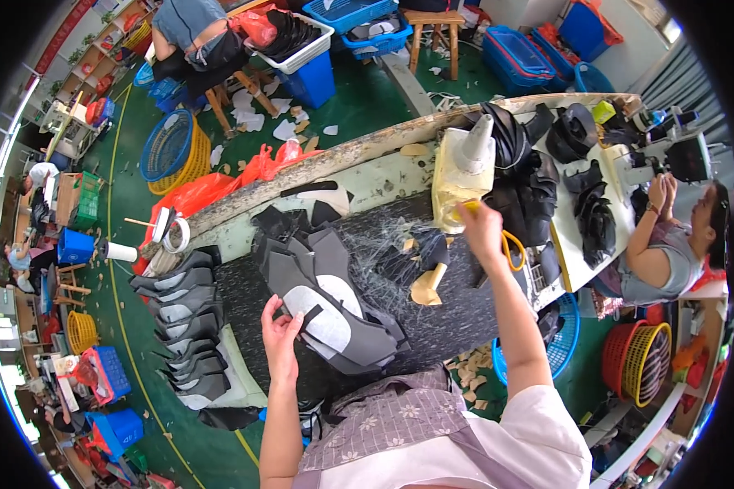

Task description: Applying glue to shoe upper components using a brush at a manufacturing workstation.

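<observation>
- Nearest me, the left hand (pixel 281 334) was half open, thumb and forefinger spread at the left edge of the top grey cut piece with a white oval patch (pixel 326 328); I saw nothing gripped in it.
- That piece lay on a loose, overlapping pile of cut pieces (pixel 328 257) at the middle of the dark work board (pixel 469 326). I judged that a nudge from the spread fingers could slide the upper layers out of line.
- Farther out, the right hand (pixel 485 236) was curled by a yellow object (pixel 467 207) at the mouth of a crusted, pale-yellow pot (pixel 447 175) with a grey cone on top; I could not tell how firmly it held.
- If the pot contained glue, drips could mark the white patch, and a knock from the wrist might tip it.
- A yellow-orange loop handle (pixel 523 251) sat just beside that wrist and could snag it.
- Pale, stringy residue (pixel 375 253) between pile and pot might stick to anything dragged across.
- Well beyond, a co-worker (pixel 669 244) sat at the right, apart from both hands.
</observation>
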`<state>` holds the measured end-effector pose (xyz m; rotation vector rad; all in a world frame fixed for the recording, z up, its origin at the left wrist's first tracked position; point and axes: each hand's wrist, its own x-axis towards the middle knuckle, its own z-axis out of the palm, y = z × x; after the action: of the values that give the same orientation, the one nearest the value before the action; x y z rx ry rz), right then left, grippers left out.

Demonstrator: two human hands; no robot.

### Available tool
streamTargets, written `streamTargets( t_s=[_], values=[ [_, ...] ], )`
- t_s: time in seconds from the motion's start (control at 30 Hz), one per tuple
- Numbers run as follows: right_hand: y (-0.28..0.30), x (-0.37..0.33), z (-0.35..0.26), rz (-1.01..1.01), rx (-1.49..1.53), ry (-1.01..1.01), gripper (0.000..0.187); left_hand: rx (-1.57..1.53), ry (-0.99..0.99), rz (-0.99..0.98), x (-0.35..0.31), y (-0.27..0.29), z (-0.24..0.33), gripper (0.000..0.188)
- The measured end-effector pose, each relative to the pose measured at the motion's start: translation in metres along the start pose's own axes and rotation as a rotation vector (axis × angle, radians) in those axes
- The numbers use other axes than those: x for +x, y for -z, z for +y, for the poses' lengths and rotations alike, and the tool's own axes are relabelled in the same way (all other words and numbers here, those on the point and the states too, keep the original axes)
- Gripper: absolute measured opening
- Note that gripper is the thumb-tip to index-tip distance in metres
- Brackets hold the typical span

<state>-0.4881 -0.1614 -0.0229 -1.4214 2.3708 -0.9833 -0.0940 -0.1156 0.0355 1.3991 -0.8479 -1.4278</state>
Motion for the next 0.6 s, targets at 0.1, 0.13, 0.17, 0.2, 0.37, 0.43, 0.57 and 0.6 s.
streamTargets(
  t_s=[0.1, 0.13, 0.17, 0.2, 0.37, 0.43, 0.57, 0.6],
  values=[
    [0.016, -0.005, -0.016, 0.188, 0.51, -0.234, 0.023, -0.024, 0.031, 0.088, -0.004, 0.007, -0.011, 0.073],
    [0.02, -0.007, -0.003, 0.115, 0.582, -0.315, 0.025, -0.041, 0.045, 0.082, -0.004, 0.006, -0.009, 0.076],
    [0.015, -0.011, 0.016, -0.052, 0.661, -0.49, 0.023, -0.045, 0.039, 0.088, -0.002, 0.007, -0.015, 0.078],
    [0.007, -0.021, 0.009, -0.228, 0.791, -0.591, 0.022, -0.057, 0.036, 0.082, 0.001, 0.004, -0.018, 0.079],
    [-0.044, -0.078, -0.15, -0.721, 1.32, -0.182, 0.015, -0.128, 0.025, 0.094, 0.004, 0.001, -0.02, 0.078],
    [-0.073, -0.078, -0.173, -0.936, 1.133, -0.023, 0.013, -0.061, -0.038, 0.119, 0.0, 0.002, -0.021, 0.079],
    [-0.11, -0.057, -0.207, -0.644, 0.936, 0.196, 0.018, -0.052, -0.044, 0.142, -0.005, 0.0, -0.018, 0.081],
    [-0.113, -0.057, -0.207, -0.708, 0.838, 0.231, 0.018, -0.035, -0.047, 0.142, -0.006, -0.001, -0.019, 0.081]
  ],
)
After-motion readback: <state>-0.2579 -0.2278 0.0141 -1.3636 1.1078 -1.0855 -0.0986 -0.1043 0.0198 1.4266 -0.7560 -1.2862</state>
